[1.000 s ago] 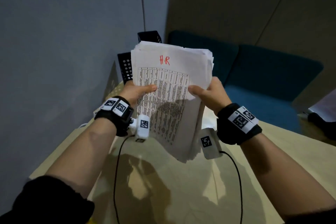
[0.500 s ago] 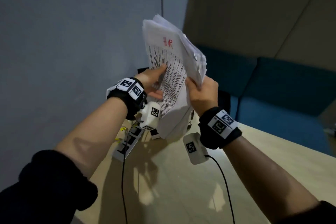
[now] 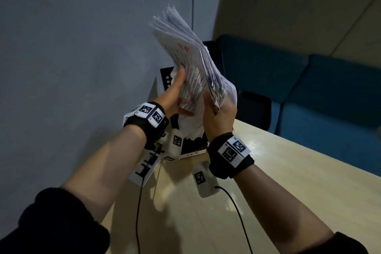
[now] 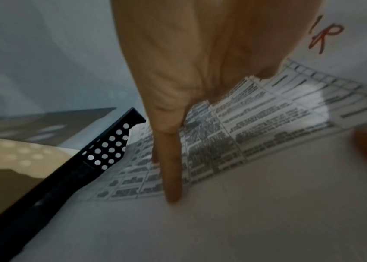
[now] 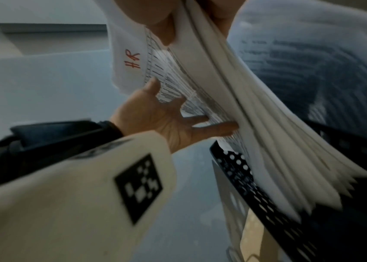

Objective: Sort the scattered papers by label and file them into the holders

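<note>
A thick stack of white printed papers with "HR" in red on the front sheet stands tilted, its top leaning toward the wall. The stack's lower edge dips into a black perforated holder that carries a white "HR" label. My right hand grips the stack's near edge, thumb in front, fingers behind. My left hand lies against the front sheet with straight fingers. In the left wrist view one finger stretches across the printed table, beside the holder. The right wrist view has the fanned stack over the holder.
More black holders stand behind the HR one, against the grey wall. A white power strip lies along the wall on the pale wooden table. A blue sofa is beyond the table's far edge.
The stack went from facing me flat to edge-on and tilted, and came down over the HR holder. My left hand shifted from gripping its side to lying flat on the front sheet.
</note>
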